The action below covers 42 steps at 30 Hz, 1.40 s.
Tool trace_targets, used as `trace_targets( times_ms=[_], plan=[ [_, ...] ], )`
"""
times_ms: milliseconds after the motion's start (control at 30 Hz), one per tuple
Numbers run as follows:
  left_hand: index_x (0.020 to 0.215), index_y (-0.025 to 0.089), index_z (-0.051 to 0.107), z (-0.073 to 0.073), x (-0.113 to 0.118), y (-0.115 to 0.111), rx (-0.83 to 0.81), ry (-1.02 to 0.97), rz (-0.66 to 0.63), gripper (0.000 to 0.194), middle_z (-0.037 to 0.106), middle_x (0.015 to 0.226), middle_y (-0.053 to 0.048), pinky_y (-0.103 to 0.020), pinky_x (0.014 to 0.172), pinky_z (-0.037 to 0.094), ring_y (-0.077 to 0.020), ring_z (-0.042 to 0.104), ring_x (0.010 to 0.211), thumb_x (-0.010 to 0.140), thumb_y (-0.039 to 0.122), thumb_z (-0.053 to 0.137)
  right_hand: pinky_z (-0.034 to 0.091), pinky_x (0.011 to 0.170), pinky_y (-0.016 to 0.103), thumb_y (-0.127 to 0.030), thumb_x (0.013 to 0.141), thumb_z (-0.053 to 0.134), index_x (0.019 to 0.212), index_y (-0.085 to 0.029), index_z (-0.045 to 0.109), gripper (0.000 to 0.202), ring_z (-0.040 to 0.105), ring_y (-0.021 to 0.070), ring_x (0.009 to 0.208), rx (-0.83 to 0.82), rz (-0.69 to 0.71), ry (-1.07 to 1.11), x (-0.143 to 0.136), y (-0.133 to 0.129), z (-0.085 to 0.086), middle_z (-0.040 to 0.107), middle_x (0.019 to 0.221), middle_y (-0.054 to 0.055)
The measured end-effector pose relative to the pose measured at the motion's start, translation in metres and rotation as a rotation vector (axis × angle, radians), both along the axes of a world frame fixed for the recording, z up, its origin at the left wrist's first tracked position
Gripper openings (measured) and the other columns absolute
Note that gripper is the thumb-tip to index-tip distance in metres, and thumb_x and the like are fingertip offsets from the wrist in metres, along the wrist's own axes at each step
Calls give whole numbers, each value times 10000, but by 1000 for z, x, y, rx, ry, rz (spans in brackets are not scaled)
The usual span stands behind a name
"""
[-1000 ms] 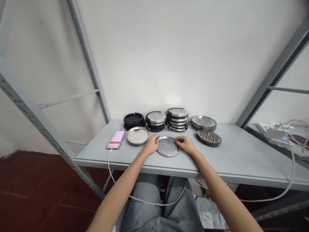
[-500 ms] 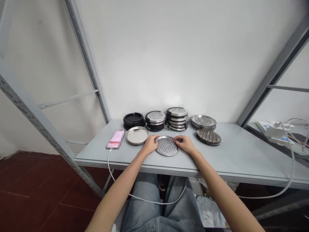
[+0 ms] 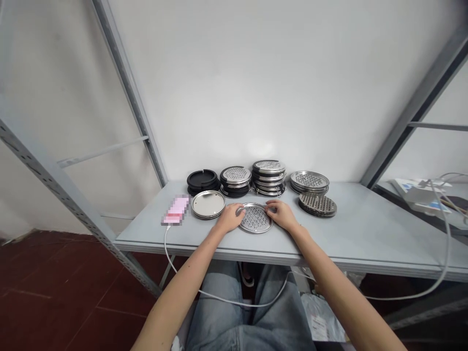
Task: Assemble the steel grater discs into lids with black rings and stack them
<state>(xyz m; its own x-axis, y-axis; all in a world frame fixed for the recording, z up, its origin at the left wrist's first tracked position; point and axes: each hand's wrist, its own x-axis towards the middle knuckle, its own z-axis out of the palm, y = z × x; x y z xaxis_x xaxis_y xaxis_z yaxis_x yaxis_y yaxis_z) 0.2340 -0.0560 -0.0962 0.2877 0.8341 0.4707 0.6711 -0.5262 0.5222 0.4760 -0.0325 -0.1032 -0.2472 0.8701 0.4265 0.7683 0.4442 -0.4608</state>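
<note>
A round silver metal plate (image 3: 256, 219) with a raised rim and a perforated middle lies flat on the table before me. My left hand (image 3: 231, 217) grips its left edge with curled fingers, the fingertips reaching over the rim. On the opposite side, my right hand (image 3: 281, 213) holds the right edge between thumb and fingers. Just left of my left hand is a short stack of smooth metal discs (image 3: 208, 204). Dark perforated discs (image 3: 317, 205) are piled to the right of my right hand.
Along the wall stand black rings (image 3: 202, 180), two stacks of black-rimmed perforated discs (image 3: 236, 175) (image 3: 269, 167) and a pile of silver rimmed plates (image 3: 309, 180). A pink blurred phone-like object (image 3: 176, 209) with a white cable (image 3: 226, 304) lies at left. Metal shelf posts (image 3: 126, 87) flank the table.
My fingers have shifted on the plate's rim, and both hands now reach slightly farther over its edges. The view has tilted a little; the stacks stay put.
</note>
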Motion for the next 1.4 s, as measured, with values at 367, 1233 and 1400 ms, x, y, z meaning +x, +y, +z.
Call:
trace_targets(
  times_ms=[367,1233,1400],
  plan=[
    [1028,169,673,-3,0,2,9,32,-14,219,680,1107,-70,-336,991,440,-210,596,1065,865,187,528,450,779,256,-159,769,577,749,-228,736,175,642,205,899,-35,141,-424,-4,5,32,712,1036,47],
    [1061,171,681,-5,-1,7,-16,30,-10,366,696,1098,-63,-319,961,457,-194,616,1046,839,2,444,439,778,239,-100,763,502,742,-187,689,208,647,193,889,-35,169,-441,-5,0,29,717,988,80],
    [1071,183,679,-4,-1,7,-26,19,-19,380,690,1113,-60,-322,986,444,-185,613,1058,837,-4,445,442,788,238,-103,765,491,718,-195,684,219,648,191,886,-38,170,-393,-4,0,25,720,972,70]
  ],
)
